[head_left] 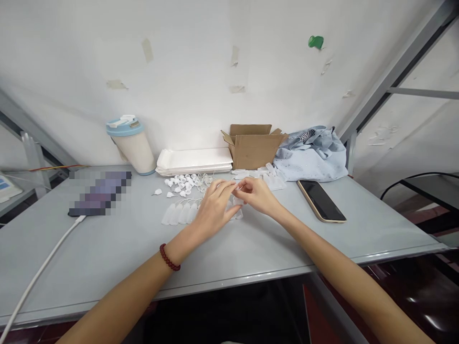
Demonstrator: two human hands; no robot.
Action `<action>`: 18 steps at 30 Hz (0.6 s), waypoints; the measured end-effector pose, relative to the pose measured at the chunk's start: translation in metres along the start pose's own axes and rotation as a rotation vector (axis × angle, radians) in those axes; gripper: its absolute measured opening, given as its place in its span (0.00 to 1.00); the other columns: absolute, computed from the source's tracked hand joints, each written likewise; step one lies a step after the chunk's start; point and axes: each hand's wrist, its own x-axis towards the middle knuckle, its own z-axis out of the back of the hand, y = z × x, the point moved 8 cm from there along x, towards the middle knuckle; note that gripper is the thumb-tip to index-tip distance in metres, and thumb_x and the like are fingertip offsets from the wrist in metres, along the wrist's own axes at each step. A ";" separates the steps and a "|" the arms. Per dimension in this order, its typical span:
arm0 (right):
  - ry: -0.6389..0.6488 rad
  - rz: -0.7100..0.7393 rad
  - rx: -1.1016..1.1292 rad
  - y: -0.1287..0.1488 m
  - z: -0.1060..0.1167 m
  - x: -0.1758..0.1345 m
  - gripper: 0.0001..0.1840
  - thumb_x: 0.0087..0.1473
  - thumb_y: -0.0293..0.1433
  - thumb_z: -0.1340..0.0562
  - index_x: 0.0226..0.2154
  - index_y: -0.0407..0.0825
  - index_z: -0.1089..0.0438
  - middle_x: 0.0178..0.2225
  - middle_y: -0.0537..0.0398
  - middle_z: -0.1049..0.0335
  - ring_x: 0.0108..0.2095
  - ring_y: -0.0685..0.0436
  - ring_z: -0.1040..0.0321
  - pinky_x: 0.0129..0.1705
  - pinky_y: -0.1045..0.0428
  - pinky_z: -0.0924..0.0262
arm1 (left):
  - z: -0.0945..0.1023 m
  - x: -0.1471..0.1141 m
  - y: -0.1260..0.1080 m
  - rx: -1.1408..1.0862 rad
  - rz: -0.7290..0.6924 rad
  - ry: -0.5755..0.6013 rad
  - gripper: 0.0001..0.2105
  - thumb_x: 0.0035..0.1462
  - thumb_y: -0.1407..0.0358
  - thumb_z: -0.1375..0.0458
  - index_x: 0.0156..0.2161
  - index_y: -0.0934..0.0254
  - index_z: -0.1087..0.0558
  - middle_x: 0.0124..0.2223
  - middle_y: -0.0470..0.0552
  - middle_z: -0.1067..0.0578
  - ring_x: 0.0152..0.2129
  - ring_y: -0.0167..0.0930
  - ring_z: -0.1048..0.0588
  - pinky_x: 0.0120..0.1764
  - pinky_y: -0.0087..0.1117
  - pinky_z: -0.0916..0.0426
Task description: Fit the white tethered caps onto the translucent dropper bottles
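Observation:
Both hands meet low over the table's middle. My left hand has its fingers stretched out and its thumb apart; its fingertips nearly meet my right hand's. My right hand is closed in a pinch at something small and whitish, mostly hidden by the fingers. Beneath and beside the left hand lies a row of flat translucent plastic pieces with thin strings at their upper ends. Behind that hand, small white cap-like pieces lie in a loose pile, beside tangled whitish strings. More clear plastic pieces lie beyond the right hand.
An open cardboard box and a stack of white packets stand along the wall. Left are a lidded cup and a blurred-out device with a white cable. Right are a phone and bluish cloth.

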 end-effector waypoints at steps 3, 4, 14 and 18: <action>0.094 -0.011 -0.111 0.000 0.003 0.002 0.10 0.47 0.35 0.40 0.25 0.44 0.31 0.21 0.55 0.30 0.23 0.50 0.34 0.24 0.56 0.44 | -0.007 0.001 0.000 -0.039 0.045 0.039 0.20 0.52 0.66 0.37 0.50 0.66 0.34 0.49 0.57 0.28 0.50 0.42 0.36 0.50 0.46 0.35; 0.141 -0.020 -0.140 -0.001 0.004 0.002 0.11 0.47 0.36 0.40 0.24 0.44 0.31 0.21 0.55 0.30 0.22 0.50 0.35 0.23 0.56 0.45 | -0.010 0.001 -0.001 -0.048 0.063 0.061 0.20 0.52 0.66 0.37 0.50 0.66 0.34 0.48 0.57 0.28 0.50 0.43 0.36 0.49 0.46 0.35; 0.560 -0.079 -0.332 -0.015 -0.002 -0.007 0.12 0.48 0.36 0.40 0.23 0.43 0.29 0.21 0.53 0.30 0.24 0.49 0.35 0.24 0.55 0.45 | -0.039 -0.005 -0.007 -0.001 0.153 0.304 0.15 0.54 0.64 0.39 0.46 0.65 0.32 0.48 0.54 0.27 0.50 0.42 0.37 0.49 0.45 0.37; 0.577 -0.080 -0.342 -0.017 -0.005 -0.007 0.13 0.48 0.37 0.41 0.25 0.43 0.28 0.22 0.53 0.29 0.25 0.48 0.34 0.26 0.55 0.44 | -0.043 -0.007 -0.005 0.019 0.174 0.327 0.15 0.55 0.63 0.41 0.47 0.64 0.32 0.49 0.54 0.27 0.51 0.43 0.38 0.49 0.44 0.38</action>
